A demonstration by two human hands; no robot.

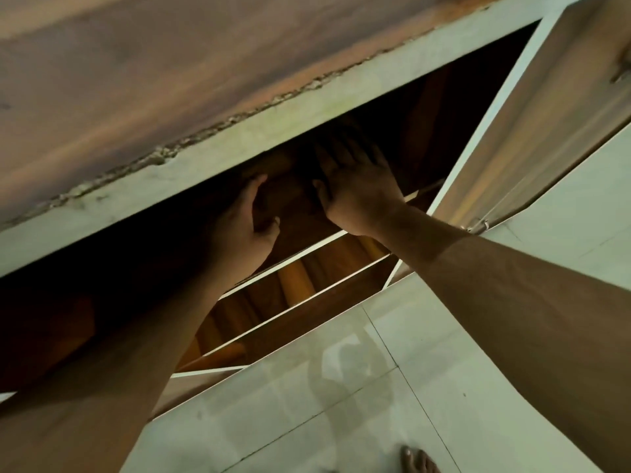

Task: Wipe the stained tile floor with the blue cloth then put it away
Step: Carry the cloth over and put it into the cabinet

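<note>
Nearest, a bare foot (418, 460) is seen on the pale tile floor (341, 421), below and behind both hands, and two bare forearms are stretched forward and up from it into an open cabinet (239, 131). Beyond the white-edged shelves (307, 264), the left hand (246, 223) is held in the dark opening with thumb and fingers loosely curved and nothing visibly held, while just to its right the right hand (358, 189) is laid flat, fingers spread and straight, against something dark that cannot be made out. The blue cloth cannot be told apart in the shadow; the open door (532, 124) is hung to the right of the right hand.
</note>
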